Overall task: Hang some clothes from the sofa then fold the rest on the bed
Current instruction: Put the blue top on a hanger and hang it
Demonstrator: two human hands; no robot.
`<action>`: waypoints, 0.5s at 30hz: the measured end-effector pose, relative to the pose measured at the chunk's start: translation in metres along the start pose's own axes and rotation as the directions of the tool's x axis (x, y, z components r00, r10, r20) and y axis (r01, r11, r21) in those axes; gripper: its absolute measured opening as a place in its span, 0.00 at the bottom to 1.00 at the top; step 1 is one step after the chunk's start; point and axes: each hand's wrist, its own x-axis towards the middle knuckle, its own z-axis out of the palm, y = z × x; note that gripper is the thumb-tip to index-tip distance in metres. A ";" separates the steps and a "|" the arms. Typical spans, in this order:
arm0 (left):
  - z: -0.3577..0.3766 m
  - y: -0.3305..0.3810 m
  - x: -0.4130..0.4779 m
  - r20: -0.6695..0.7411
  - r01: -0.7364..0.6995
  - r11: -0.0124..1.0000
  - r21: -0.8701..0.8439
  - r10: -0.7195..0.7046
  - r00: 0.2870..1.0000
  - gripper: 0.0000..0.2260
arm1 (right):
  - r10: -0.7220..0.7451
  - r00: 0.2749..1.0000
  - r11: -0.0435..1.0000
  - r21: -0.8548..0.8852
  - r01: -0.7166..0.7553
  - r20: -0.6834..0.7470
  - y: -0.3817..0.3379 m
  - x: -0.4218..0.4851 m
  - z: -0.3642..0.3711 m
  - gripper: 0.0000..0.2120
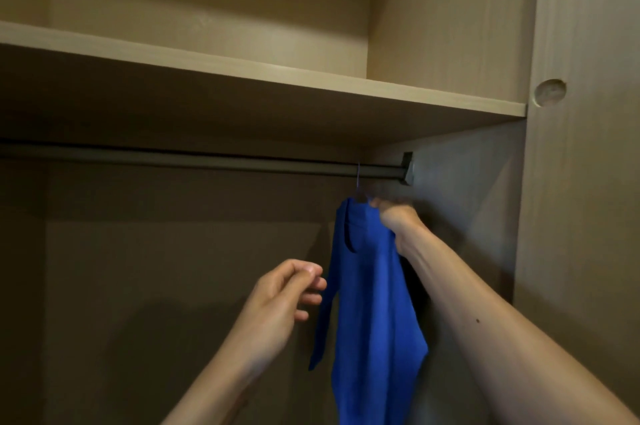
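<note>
A bright blue garment (372, 303) hangs from a thin hanger whose hook (358, 178) sits on the dark wardrobe rail (207, 161) near its right end. My right hand (394, 220) grips the top of the garment at the hanger's shoulder, just below the rail. To the left of the garment my left hand (284, 300) hovers with loosely curled fingers, holding nothing, a short gap from the blue sleeve. The rest of the hanger is hidden by the cloth.
A wooden shelf (277, 78) runs just above the rail. The wardrobe's right side panel (581, 182) stands close to my right arm. The rail bracket (408, 170) is fixed to the inner wall. Left of the garment the rail carries nothing.
</note>
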 end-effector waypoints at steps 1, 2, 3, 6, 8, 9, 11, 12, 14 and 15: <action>0.002 -0.003 0.000 0.001 0.002 1.000 0.002 -0.002 1.000 0.14 | 0.003 1.000 1.000 -0.006 -0.003 0.005 0.003 0.002 -0.001 0.17; 0.003 -0.006 0.001 0.006 0.004 1.000 0.003 -0.004 1.000 0.16 | 0.001 1.000 1.000 -0.010 -0.001 0.015 0.006 0.002 -0.003 0.18; 0.005 -0.008 0.000 0.008 0.008 1.000 0.006 -0.008 1.000 0.16 | -0.002 1.000 1.000 -0.015 0.002 0.023 0.009 0.003 -0.004 0.19; 0.009 -0.014 0.001 -0.015 0.027 0.999 0.019 -0.027 1.000 0.11 | -0.046 0.999 0.998 -0.032 0.047 0.029 0.020 0.006 -0.010 0.21; 0.012 -0.015 0.000 -0.035 0.031 0.999 0.034 -0.030 0.999 0.11 | -0.090 0.996 0.993 -0.075 0.091 0.022 0.026 0.008 -0.011 0.20; 0.013 -0.016 0.000 -0.040 0.027 0.999 0.037 -0.025 0.999 0.11 | -0.115 0.993 0.984 -0.136 0.116 0.010 0.028 0.008 -0.013 0.20; 0.015 -0.017 -0.002 -0.048 0.018 0.999 0.029 -0.016 0.999 0.10 | -0.190 0.982 0.939 -0.296 0.176 -0.021 0.028 0.003 -0.016 0.19; 0.016 -0.018 -0.004 -0.053 0.013 1.000 0.021 -0.012 0.999 0.10 | -0.235 0.971 0.915 -0.346 0.207 -0.040 0.029 -0.002 -0.018 0.17; 0.014 -0.019 -0.007 -0.070 0.008 1.000 0.006 -0.007 0.998 0.09 | -0.325 0.941 0.891 -0.365 0.272 -0.093 0.032 -0.019 -0.021 0.14; 0.012 -0.018 -0.008 -0.083 0.001 1.000 0.001 -0.001 0.997 0.09 | -0.374 0.919 0.884 -0.345 0.315 -0.121 0.034 -0.029 -0.022 0.12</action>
